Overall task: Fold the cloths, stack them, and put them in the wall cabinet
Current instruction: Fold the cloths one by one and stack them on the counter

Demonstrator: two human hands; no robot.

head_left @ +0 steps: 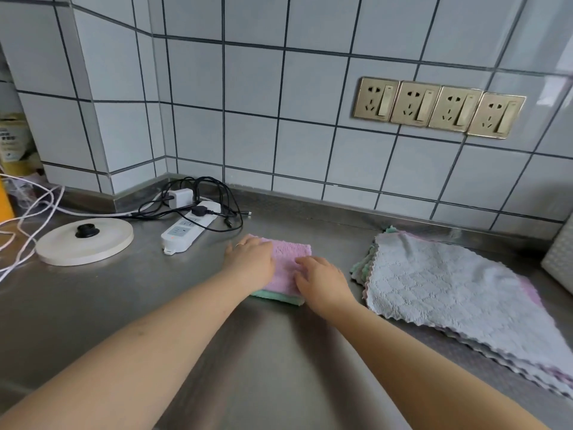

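The folded pink cloth [290, 259] lay on the steel counter [155, 305], and all positions below were taken from it. It sat on top of a folded green cloth [279, 297], whose edge showed along the near side of the pink one; together they formed a small stack.

The left hand [251, 262] rested flat on the left part of the pink cloth, fingers straight and pressed down, with a ring visible on one finger. The right hand [321, 279] rested on the right near part of the same cloth, fingers extended and spread, palm down. Neither hand gripped anything; both lay open on the fabric, apart from each other with pink cloth showing between them.

To the right of the pink cloth, near but not touching, lay a pile of unfolded cloths [449, 290]. A grey cloth was uppermost; pink and green edges protruded beneath it at the far and left sides.

To the left and further back stood a white power strip [189, 228], with a black plug and a white charger [179, 197] at its far end and black cables [217, 193] looped behind it. Further left was a round white lid [85, 242] with a black knob, lying flat, and white cords [28, 218] trailing past it.

On the tiled wall [248, 103] behind and to the right, a row of four brass-coloured sockets [438, 107] was mounted.
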